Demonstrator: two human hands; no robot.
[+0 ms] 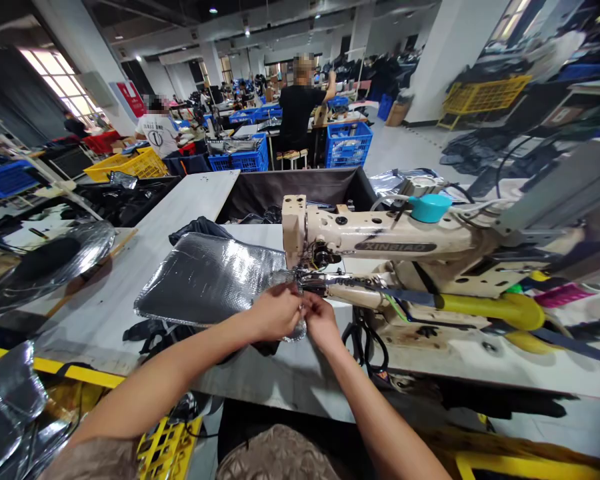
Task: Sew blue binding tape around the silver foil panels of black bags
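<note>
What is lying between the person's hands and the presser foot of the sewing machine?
In the head view, the edge of the silver quilted panel lies there, reaching from the left hand and right hand to the presser foot.

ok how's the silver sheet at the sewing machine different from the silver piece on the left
The silver sheet lies flat with a dimpled, quilted surface; the left silver piece looks smoother and bulged, with a dark oval on it. The sheet reaches the sewing machine, with the left hand and right hand at its edge; the left piece lies untouched. Both have a shiny silver face.
</note>
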